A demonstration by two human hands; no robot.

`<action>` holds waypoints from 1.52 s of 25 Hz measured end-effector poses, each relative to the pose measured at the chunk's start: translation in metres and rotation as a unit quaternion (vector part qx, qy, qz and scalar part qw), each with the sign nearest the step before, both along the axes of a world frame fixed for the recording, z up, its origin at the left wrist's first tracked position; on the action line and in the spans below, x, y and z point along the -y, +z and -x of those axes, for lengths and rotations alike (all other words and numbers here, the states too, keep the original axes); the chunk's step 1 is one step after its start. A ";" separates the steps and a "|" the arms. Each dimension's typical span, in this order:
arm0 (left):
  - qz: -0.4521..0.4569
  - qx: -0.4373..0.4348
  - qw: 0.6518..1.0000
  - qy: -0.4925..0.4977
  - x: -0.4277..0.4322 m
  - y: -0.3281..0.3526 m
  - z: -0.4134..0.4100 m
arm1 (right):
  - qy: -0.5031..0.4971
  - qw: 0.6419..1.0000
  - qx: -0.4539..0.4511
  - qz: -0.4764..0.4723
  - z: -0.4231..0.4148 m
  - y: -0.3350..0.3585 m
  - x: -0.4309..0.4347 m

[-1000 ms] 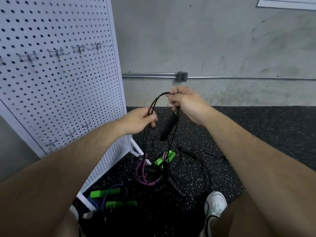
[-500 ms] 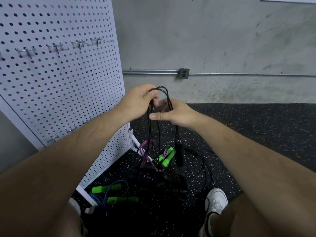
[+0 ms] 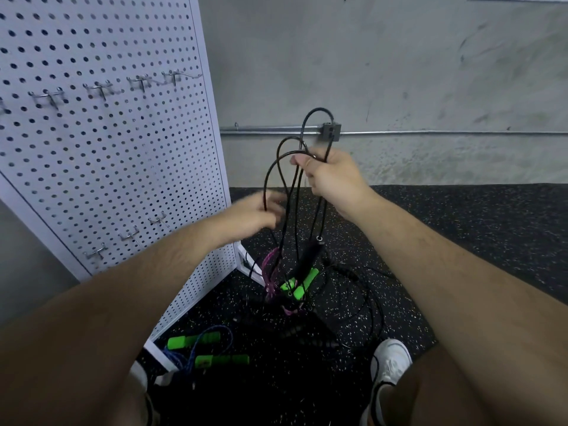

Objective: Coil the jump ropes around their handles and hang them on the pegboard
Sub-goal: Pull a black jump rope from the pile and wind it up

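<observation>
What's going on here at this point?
A person is bunching a black jump rope into loops. The right hand holds the gathered loops up in front of the wall. The left hand, blurred, is beside the hanging strands, and whether it holds one is unclear. Nothing hangs on the pegboard hooks in view yet. Other ropes lie on the floor.

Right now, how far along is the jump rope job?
Nothing hung: the pegboard hooks are bare. In hand: the right hand grips loops of the black rope, its handle dangling; the left hand is blurred beside them. Left: wrapping and hanging it, plus the green-handled ropes on the floor.
</observation>
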State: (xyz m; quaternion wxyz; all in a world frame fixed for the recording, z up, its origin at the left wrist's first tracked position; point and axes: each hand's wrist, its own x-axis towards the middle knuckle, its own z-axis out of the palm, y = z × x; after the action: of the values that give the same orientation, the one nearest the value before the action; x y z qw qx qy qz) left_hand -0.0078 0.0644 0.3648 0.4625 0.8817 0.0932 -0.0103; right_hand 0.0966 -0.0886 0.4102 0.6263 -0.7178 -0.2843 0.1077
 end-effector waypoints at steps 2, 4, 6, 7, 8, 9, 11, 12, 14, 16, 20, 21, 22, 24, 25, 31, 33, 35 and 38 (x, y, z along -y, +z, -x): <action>-0.080 -0.038 0.996 -0.021 0.005 -0.018 -0.004 | 0.009 0.999 -0.021 -0.026 0.003 0.003 0.002; -0.086 -0.013 0.996 0.001 0.005 -0.027 -0.011 | 0.010 0.999 -0.028 -0.028 0.005 0.006 0.007; -0.061 -0.010 0.998 0.018 0.003 -0.026 -0.015 | -0.011 0.999 -0.028 -0.015 -0.001 0.006 0.014; -0.062 -0.008 0.998 0.031 0.000 -0.023 -0.015 | -0.031 0.999 -0.028 -0.002 -0.005 0.006 0.017; -0.068 0.000 0.996 0.049 -0.002 -0.019 -0.015 | -0.055 0.998 -0.026 0.018 -0.009 0.005 0.021; -0.071 0.016 0.995 0.074 -0.004 -0.014 -0.015 | -0.076 0.996 -0.022 0.044 -0.014 0.002 0.024; -0.048 0.064 0.988 0.134 -0.011 0.001 -0.015 | -0.098 0.988 -0.013 0.120 -0.021 -0.005 0.030; -0.033 0.088 0.984 0.153 -0.015 0.008 -0.015 | -0.105 0.980 -0.021 0.166 -0.027 -0.011 0.032; -0.023 0.112 0.981 0.154 -0.021 0.017 -0.014 | -0.120 0.961 -0.056 0.243 -0.034 -0.021 0.034; -0.024 0.112 0.984 0.134 -0.018 0.022 -0.014 | -0.150 0.946 -0.065 0.281 -0.036 -0.023 0.033; 0.043 0.112 0.986 0.120 -0.006 0.025 -0.016 | -0.223 0.865 0.139 0.427 -0.020 -0.017 0.024; 0.063 0.108 0.985 0.116 -0.003 0.026 -0.017 | -0.212 0.861 0.206 0.414 -0.011 -0.013 0.021; 0.076 0.104 0.985 0.111 0.000 0.026 -0.018 | -0.165 0.884 0.222 0.377 -0.004 -0.009 0.018; 0.092 0.097 0.985 0.111 0.007 0.025 -0.018 | -0.004 0.937 0.146 0.316 0.012 -0.008 0.012; 0.100 0.098 0.984 0.112 0.010 0.024 -0.018 | 0.057 0.937 0.125 0.321 0.019 -0.012 0.008; 0.116 0.099 0.981 0.123 -0.001 0.021 -0.016 | 0.076 0.937 0.108 0.323 0.021 -0.015 0.002; 0.034 0.089 0.985 0.144 -0.010 0.019 -0.014 | 0.048 0.950 0.112 0.289 0.021 -0.008 0.006; -0.092 0.100 0.974 0.181 -0.013 0.017 -0.012 | 0.018 0.977 0.079 0.197 0.021 0.003 0.009; -0.081 0.161 0.974 0.139 -0.006 0.019 -0.006 | -0.022 1.000 -0.005 0.010 0.016 0.020 0.008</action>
State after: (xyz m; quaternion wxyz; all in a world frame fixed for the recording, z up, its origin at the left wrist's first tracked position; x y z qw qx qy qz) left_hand -0.0019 0.0701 0.3838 0.3955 0.8847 0.1393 0.2035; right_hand 0.0805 -0.0970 0.4301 0.6229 -0.7296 -0.2640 0.1000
